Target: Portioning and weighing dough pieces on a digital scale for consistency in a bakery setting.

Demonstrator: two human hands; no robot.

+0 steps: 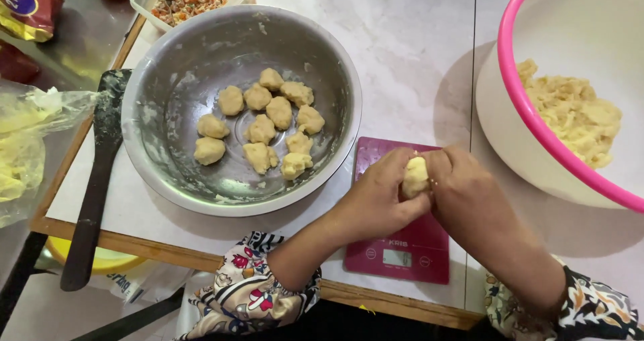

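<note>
The big round metal bowl [168, 146] in the upper middle of the frame is brushed steel, dull-shiny and smeared with floury residue. The pale dough balls [261, 123] inside look matt and a bit lumpy. At the right edge, the white plastic basin with the pink rim [537, 123] is smooth and glossy, and the dough mass [573, 116] in it is rough and crumbly. The magenta kitchen scale [419, 247] at lower centre is slick plastic. The countertop [409, 52] looks like polished marbled tile with a wooden edge. The dark spatula [97, 180] on the left is matt and dusted with flour.
</note>
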